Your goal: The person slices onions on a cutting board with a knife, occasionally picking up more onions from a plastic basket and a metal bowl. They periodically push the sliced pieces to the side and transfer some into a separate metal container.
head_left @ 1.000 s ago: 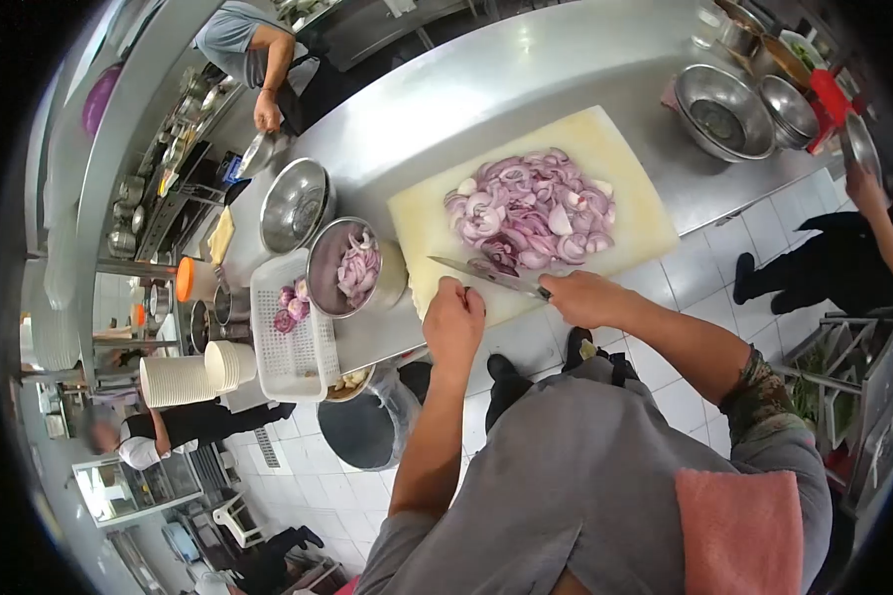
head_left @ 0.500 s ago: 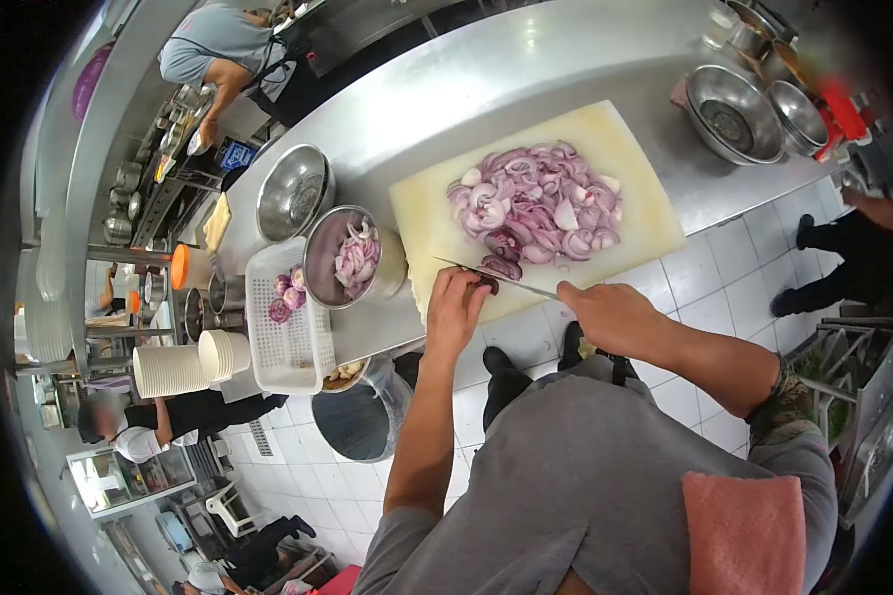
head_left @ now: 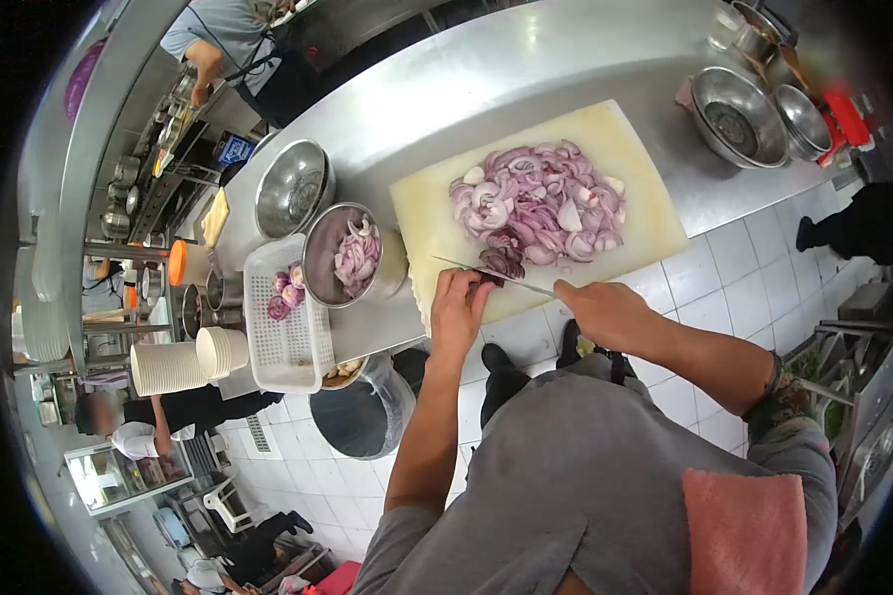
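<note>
My right hand (head_left: 595,309) is wrapped round the handle of a knife (head_left: 521,285), whose blade points left across the near edge of the cutting board (head_left: 645,198). Fingers bent, my left hand (head_left: 458,307) presses a dark piece of red onion (head_left: 489,282) against the board beside the blade. Freshly cut dark slices (head_left: 503,260) lie just past the knife. Beyond them spreads a large pile of sliced red onion (head_left: 546,198). A deep steel pot (head_left: 318,263) holding more slices stands left of the board.
A white plastic basket (head_left: 258,342) with several peeled onions (head_left: 286,293) is at the left, near stacked pale containers (head_left: 174,367). Steel bowls (head_left: 288,193) stand behind it; another bowl (head_left: 734,109) is at the far right. Below the counter is a lined bin (head_left: 352,421). Other people work nearby.
More dark slices have piled up past the blade, and the held onion piece looks smaller. Both hands stay almost in place. The person at the upper left has shifted an arm.
</note>
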Demonstrator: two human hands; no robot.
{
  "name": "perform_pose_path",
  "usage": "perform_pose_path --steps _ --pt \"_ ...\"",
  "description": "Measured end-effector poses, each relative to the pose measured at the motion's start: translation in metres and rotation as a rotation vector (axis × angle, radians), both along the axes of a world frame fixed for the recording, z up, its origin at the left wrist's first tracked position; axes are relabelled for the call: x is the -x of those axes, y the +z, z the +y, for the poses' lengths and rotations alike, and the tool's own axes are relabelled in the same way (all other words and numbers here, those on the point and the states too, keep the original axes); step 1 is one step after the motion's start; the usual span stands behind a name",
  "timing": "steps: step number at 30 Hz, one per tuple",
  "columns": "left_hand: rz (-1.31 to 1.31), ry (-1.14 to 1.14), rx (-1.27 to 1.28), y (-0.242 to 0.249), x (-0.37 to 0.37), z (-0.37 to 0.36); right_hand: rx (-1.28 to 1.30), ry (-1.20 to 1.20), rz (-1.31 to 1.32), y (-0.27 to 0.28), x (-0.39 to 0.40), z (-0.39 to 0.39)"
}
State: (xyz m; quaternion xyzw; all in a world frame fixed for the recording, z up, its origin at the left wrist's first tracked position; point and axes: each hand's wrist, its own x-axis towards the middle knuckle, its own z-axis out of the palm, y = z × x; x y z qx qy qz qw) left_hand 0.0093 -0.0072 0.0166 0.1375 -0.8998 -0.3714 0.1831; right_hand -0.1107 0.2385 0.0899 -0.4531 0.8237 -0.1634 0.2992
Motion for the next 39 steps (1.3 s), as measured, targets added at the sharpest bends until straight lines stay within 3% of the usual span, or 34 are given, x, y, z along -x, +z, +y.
perform_pose_path --steps 2,9,12,18,24,27,32,39 --pt "0.007 -0.022 -0.006 0.000 -0.004 -0.002 0.069 -0.016 0.014 -0.026 -0.003 -0.012" --pt "0.047 -0.037 0.021 -0.004 -0.005 -0.007 0.006 -0.007 -0.051 0.013 -0.002 -0.004" --pt "0.086 -0.052 0.045 -0.003 -0.001 -0.006 -0.021 -0.040 -0.024 -0.016 -0.005 -0.020" --pt "0.081 -0.033 0.049 -0.002 -0.004 -0.006 -0.080 -0.004 -0.088 0.026 -0.002 -0.012" --pt "0.166 -0.054 0.080 -0.003 0.002 -0.005 0.024 -0.013 0.018 -0.019 -0.001 -0.022" --pt "0.145 -0.042 0.080 -0.003 -0.001 -0.006 -0.042 -0.001 -0.023 0.021 -0.004 -0.015" --pt "0.154 -0.038 0.085 -0.001 0.000 -0.004 -0.002 -0.004 0.009 -0.025 -0.006 -0.023" --pt "0.120 0.003 0.059 -0.010 -0.009 -0.005 -0.070 0.004 -0.064 0.022 -0.008 -0.011"
